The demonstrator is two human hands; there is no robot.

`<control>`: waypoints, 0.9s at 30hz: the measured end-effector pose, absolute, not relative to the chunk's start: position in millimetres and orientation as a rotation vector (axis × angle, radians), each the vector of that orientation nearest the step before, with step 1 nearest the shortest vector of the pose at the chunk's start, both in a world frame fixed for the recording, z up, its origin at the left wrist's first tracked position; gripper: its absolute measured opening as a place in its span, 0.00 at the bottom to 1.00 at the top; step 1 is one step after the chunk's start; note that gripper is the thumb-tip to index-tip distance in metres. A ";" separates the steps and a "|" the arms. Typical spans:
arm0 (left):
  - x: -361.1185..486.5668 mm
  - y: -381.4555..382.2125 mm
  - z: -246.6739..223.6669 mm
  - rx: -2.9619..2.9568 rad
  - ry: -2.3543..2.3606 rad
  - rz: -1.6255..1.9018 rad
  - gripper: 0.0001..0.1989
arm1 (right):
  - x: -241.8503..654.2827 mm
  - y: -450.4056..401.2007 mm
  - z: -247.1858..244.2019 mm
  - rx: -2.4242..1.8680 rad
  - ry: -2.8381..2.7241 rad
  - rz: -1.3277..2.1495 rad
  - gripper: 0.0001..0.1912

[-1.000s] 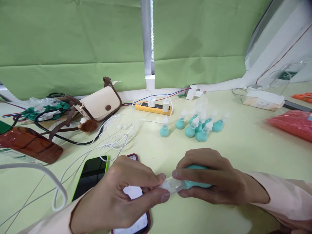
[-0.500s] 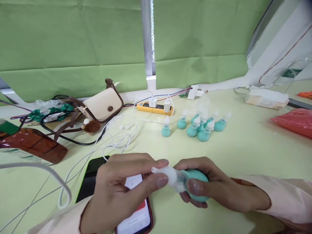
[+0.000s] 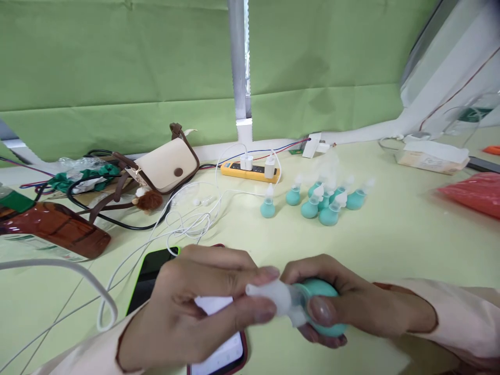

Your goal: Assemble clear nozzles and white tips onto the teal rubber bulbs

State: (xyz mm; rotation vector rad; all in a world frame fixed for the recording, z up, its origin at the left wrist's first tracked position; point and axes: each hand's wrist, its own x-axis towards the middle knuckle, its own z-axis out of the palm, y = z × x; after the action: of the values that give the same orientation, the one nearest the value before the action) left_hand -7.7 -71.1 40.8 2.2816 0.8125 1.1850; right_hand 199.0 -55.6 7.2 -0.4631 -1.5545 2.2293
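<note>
My right hand (image 3: pixel 344 297) is wrapped round a teal rubber bulb (image 3: pixel 322 289) with a clear neck. Thumb and fingers of my left hand (image 3: pixel 199 302) pinch a translucent white nozzle (image 3: pixel 273 296) at the bulb's left end. A small white piece (image 3: pixel 299 316) sits below the clear neck. Beyond my hands several similar teal bulbs with pale tips stand on the table, one of them (image 3: pixel 267 208) apart to the left. A lit phone (image 3: pixel 230 349) lies partly hidden beneath my left hand, beside a dark phone (image 3: pixel 150 273) with a green edge.
White cables (image 3: pixel 191 224) lie coiled left of centre. Behind are a yellow power strip (image 3: pixel 250 173) and a cream bag (image 3: pixel 164 166). A brown bottle (image 3: pixel 58 229) lies at left. A tissue pack (image 3: pixel 432 156) and a red bag (image 3: pixel 474 194) are at right.
Both hands have moved slightly right and down with the bulb and nozzle. My left fingers now cover more of the nozzle's side. The view has shifted slightly.
</note>
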 end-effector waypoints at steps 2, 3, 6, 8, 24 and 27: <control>-12.3 -64.6 43.0 2.217 0.869 1.186 0.06 | 197.4 -45.4 3.7 -0.414 -1.554 2.203 0.15; -15.0 -61.1 43.8 2.172 0.914 1.202 0.07 | 196.9 -39.6 1.3 -0.395 -1.561 2.184 0.15; -21.5 -51.0 44.5 2.063 1.046 1.307 0.08 | 196.2 -23.8 -6.4 -0.445 -1.671 2.014 0.16; -23.3 -45.4 43.0 2.051 1.115 1.365 0.08 | 195.8 -16.1 -11.2 -0.589 -1.795 1.782 0.18; -47.5 17.9 -1.2 2.092 1.474 0.879 0.15 | 196.3 12.0 -34.2 -0.924 -1.909 1.158 0.08; -45.8 19.4 -3.6 2.108 1.521 0.838 0.18 | 199.3 13.6 -32.2 -0.900 -1.939 1.018 0.07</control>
State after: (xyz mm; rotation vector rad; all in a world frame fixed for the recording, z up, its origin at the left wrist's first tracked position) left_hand -45.8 19.4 -3.6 2.1079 1.5214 0.8376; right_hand 199.3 13.6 -32.2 -0.8996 -1.9393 1.0182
